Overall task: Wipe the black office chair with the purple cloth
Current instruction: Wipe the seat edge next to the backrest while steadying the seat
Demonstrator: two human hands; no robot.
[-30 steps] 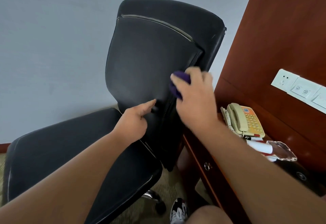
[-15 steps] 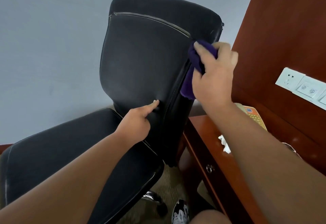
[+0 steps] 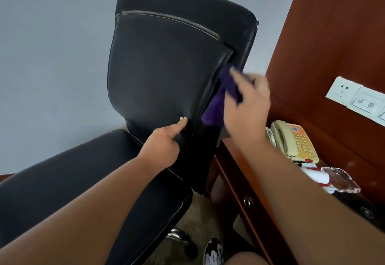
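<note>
Head view: black office chair [image 3: 162,72], padded with a leather-like cover, stands turned so its backrest front faces the camera and its seat runs to the lower left. A grey wall is behind it.

Left hand [image 3: 164,141]: forearm reaches in from the lower left, across the seat. The hand grips the lower right edge of the backrest. The thumb lies straight on the front face, and the fingers curl round the edge, their tips hidden.

Right hand [image 3: 248,108]: forearm enters from the lower right, above the reddish-brown wooden desk [image 3: 239,173]. The hand is motion-blurred. It holds the purple cloth [image 3: 216,106], a bunched soft rag, pressed against the backrest's right side edge about mid-height. The fingers spread over the cloth, and a loose end hangs below the hand against the chair's edge.

On the desk, right of the chair: a beige corded telephone [image 3: 291,139] and a clear glass dish [image 3: 339,181]. A white socket panel [image 3: 354,97] is on the wooden wall panel.
</note>
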